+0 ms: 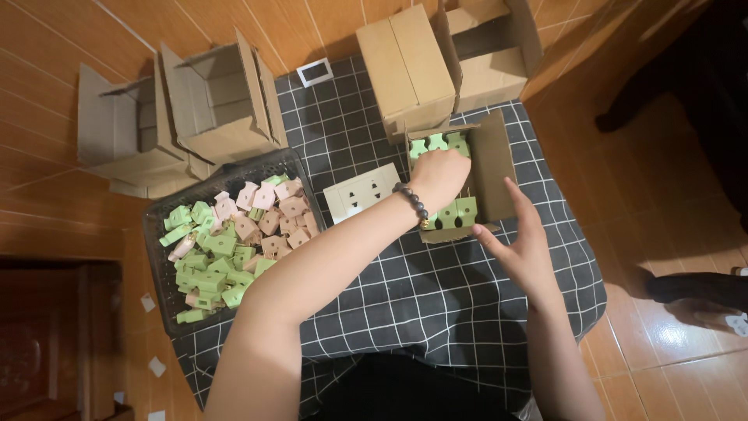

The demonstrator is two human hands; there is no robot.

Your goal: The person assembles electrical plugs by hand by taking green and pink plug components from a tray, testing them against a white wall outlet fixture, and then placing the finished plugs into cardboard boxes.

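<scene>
My left hand (441, 176), with a dark bead bracelet on the wrist, reaches into a small open cardboard box (494, 164) and rests among the green plastic pieces (456, 212) lined up inside it; its fingers are curled and I cannot see what they hold. My right hand (523, 243) steadies the box from its near right side, fingers apart, thumb against the flap. A white wall socket plate (360, 192) lies on the checked cloth just left of the box.
A dark mesh tray (156, 251) at the left holds several loose green and pink plastic pieces (234, 242). Empty open cardboard boxes (212, 101) stand behind it, two more boxes (405, 70) at the back. The black checked cloth (436, 288) covers a low table on an orange tiled floor.
</scene>
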